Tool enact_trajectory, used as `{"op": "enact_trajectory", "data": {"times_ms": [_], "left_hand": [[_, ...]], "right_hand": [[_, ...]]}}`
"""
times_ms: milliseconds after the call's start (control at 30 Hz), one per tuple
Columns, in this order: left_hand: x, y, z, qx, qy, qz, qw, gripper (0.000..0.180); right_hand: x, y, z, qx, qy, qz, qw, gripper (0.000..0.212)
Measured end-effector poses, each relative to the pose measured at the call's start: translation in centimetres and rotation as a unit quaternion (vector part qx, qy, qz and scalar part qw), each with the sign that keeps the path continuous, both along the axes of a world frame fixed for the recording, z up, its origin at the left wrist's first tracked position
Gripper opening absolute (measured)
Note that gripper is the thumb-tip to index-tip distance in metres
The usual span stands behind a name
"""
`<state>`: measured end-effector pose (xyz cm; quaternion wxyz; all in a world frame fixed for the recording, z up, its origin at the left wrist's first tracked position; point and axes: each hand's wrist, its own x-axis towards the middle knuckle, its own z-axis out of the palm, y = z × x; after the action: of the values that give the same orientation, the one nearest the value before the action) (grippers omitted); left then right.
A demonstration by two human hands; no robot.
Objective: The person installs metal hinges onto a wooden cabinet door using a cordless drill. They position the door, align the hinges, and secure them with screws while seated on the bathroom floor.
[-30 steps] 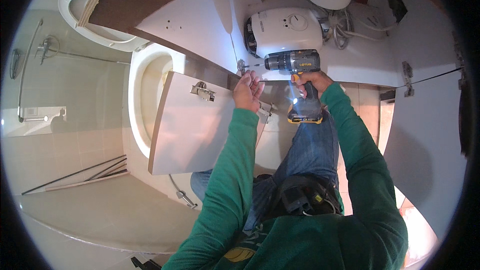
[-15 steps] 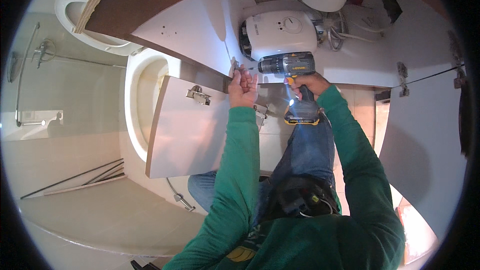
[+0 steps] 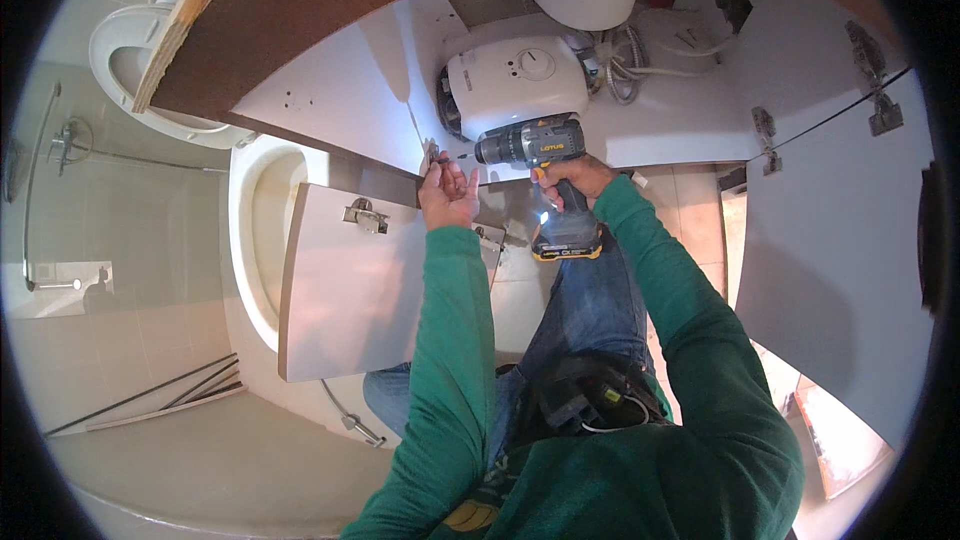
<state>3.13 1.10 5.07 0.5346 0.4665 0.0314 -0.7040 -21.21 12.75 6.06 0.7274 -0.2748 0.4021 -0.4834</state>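
My right hand [image 3: 582,183] grips a black and grey cordless drill [image 3: 538,143] by its handle, with its work light on. The drill lies level, its bit pointing left at a small metal hinge plate [image 3: 432,156] on the cabinet's side panel. A short gap seems to separate bit and plate. My left hand [image 3: 450,196] is at the plate's lower edge, palm up, thumb and fingertips pinched on it; the other fingers are partly curled. Below that hand stands a loose white cabinet door [image 3: 345,285] bearing a metal hinge [image 3: 366,215], with a second hinge [image 3: 490,236] near its other end.
A white water heater [image 3: 520,85] sits inside the cabinet, beside flexible hoses [image 3: 627,65]. The brown countertop edge [image 3: 300,25] overhangs it. At the right hangs another open door [image 3: 830,250] on hinges [image 3: 765,140]. A toilet [image 3: 245,240] stands behind the loose door.
The whole view has shifted, so the cabinet and hands appear farther left. The drill is still in my right hand, its bit facing the hinge plate. My left hand stays at the plate.
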Motion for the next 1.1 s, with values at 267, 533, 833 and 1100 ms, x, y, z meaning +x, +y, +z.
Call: {"op": "enact_trajectory", "data": {"times_ms": [267, 533, 833, 1100], "left_hand": [[-0.4, 0.3, 0.2, 0.013, -0.01, 0.008, 1.0, 0.013], [-1.1, 1.6, 0.6, -0.05, -0.06, 0.009, 0.997, 0.02], [-1.7, 0.9, -0.1, -0.049, -0.029, 0.038, 0.998, 0.015], [-1.5, 0.3, -3.4, -0.099, -0.04, -0.001, 0.994, 0.02]], "right_hand": [[-0.5, 1.9, 1.1, -0.024, 0.069, -0.013, 0.997, 0.032], [-8.7, 14.7, 3.3, -0.103, 0.349, -0.273, 0.891, 0.034], [-15.5, 11.0, -2.2, -0.158, 0.424, -0.545, 0.706, 0.036], [-21.8, 4.8, -5.9, -0.112, 0.452, -0.565, 0.681, 0.051]]}}
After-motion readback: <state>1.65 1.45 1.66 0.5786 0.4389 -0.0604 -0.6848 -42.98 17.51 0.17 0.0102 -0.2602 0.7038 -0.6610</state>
